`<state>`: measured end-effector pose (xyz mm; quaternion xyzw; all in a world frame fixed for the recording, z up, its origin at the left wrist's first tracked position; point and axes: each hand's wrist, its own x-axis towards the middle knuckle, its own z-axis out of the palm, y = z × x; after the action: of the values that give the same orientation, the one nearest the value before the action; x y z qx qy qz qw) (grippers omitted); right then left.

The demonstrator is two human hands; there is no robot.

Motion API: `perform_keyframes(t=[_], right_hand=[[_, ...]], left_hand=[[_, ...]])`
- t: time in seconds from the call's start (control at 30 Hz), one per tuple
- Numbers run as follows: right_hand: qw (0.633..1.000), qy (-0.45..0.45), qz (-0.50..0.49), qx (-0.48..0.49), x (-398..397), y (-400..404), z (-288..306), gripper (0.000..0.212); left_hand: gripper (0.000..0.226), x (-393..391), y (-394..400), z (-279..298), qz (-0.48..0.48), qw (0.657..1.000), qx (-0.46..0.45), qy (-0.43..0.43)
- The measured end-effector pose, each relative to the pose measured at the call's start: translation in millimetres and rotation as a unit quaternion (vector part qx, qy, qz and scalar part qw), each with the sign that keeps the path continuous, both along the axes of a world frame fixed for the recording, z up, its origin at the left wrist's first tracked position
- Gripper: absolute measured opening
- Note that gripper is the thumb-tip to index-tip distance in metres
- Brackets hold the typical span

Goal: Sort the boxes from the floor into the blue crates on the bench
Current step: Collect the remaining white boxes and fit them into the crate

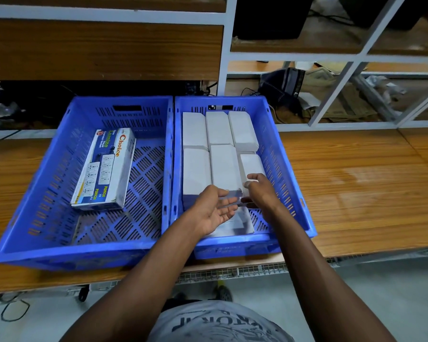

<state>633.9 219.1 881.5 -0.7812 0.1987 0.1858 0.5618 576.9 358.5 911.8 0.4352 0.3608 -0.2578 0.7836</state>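
Two blue crates stand side by side on the wooden bench. The left crate (pixel 45 183) holds one printed extension-socket box (pixel 104 169) lying flat. The right crate (pixel 294 183) holds several plain white boxes (pixel 218 129) in rows. Both my hands are over the near end of the right crate. My left hand (pixel 214 209) is palm up with relaxed fingers, above a white box (pixel 242 223) lying near the front wall. My right hand (pixel 260 191) has its fingers curled at the near end of the right-hand white box (pixel 251 166); whether it grips that box is unclear.
The wooden bench (pixel 356 183) stretches right of the crates. Behind stand white metal shelves (pixel 331 95) with a dark bag (pixel 282 87) and clutter. The grey floor (pixel 381 292) lies below the bench edge; a black cable loop (pixel 14 309) lies at lower left.
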Motion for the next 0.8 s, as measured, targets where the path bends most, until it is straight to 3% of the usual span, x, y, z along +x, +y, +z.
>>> perform_keyframes(t=[0.07,0.13,0.3,0.5,0.63,0.8], right_hand=[[1.0,-0.018,-0.003,-0.009,-0.2,-4.5,-2.3,0.027],[0.999,-0.039,-0.011,-0.019,-0.5,-12.0,-3.0,0.027],[0.998,-0.045,-0.005,-0.052,-1.2,-31.3,-4.0,0.025],[0.989,-0.055,0.071,-0.114,0.9,-35.1,-8.2,0.028],[0.976,-0.067,0.15,-0.139,3.6,-19.5,-9.7,0.04],[0.966,-0.057,0.171,-0.184,11.3,-6.0,-10.8,0.058]], left_hand=[[0.015,-3.4,8.7,-0.5,0.027,0.997,-0.067,0.027],[0.034,-7.7,17.2,-1.8,0.06,0.993,-0.097,0.042],[0.053,-8.2,31.7,0.2,0.135,0.987,-0.076,0.052],[0.044,-2.6,29.6,2.0,0.17,0.983,-0.054,0.039],[0.014,-0.1,31.9,-2.1,0.18,0.979,-0.084,0.043],[0.017,0.2,32.6,-6.5,0.185,0.979,-0.083,0.036]])
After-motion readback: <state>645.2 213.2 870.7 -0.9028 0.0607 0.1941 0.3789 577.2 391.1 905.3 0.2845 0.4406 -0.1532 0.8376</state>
